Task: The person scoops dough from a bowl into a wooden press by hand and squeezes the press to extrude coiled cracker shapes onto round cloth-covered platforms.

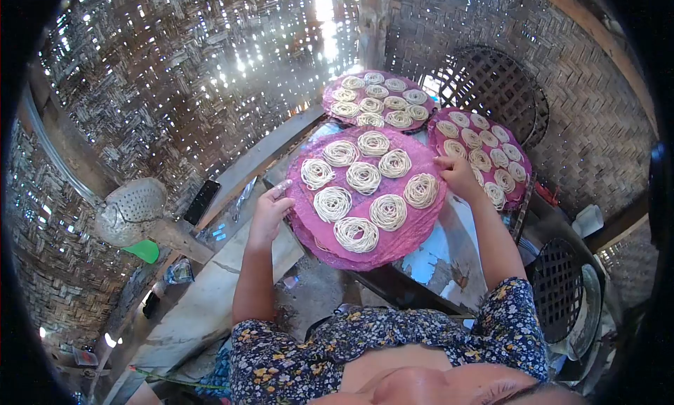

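We see rough, woven walls [175, 103] and a matt, wrinkled pink sheet [359, 207]. Our floral sleeves [511, 321] are cloth.

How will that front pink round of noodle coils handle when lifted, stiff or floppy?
Probably fairly stiff: the pink round looks nearly flat between your left hand and right hand, though its wrinkled covering seems thin. The noodle coils lie on top with no raised rim visible, so they might slide if tilted.

a rustic food workshop, shown by woven walls [210, 54] and noodle coils [363, 178] on round trays [326, 240].
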A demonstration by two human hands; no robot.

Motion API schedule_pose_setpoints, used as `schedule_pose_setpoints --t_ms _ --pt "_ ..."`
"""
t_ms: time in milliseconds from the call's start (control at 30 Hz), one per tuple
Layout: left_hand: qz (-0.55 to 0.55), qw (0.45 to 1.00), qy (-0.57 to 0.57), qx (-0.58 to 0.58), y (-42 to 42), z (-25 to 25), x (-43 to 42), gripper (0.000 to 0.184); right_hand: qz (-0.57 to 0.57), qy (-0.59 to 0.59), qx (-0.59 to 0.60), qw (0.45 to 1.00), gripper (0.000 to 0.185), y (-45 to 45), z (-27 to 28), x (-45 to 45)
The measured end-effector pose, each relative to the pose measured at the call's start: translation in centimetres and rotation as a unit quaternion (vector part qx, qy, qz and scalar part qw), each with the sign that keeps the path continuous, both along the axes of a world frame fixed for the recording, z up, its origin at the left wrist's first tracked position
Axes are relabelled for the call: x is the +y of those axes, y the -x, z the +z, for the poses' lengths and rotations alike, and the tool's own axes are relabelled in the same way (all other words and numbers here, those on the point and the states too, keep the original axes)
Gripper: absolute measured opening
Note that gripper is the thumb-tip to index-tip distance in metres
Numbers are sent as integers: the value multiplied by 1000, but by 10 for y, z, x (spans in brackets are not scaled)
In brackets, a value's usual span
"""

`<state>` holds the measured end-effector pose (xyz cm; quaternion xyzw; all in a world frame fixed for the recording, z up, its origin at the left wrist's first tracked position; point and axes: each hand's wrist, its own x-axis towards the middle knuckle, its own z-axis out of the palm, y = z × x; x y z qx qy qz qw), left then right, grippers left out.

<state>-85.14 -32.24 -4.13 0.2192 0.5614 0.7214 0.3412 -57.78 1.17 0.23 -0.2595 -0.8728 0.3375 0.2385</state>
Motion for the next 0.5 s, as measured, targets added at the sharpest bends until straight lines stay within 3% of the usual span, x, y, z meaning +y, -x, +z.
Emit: schedule_pose_setpoints --t_ms 333,500 --pt "15 1000 19 18 3 -13 -2 49 -14 51 -33 998 41 -6 -9 0" --pt "-8 1000 -16 5 6 0 1 49 22 35 22 999 45 -2 -2 4"
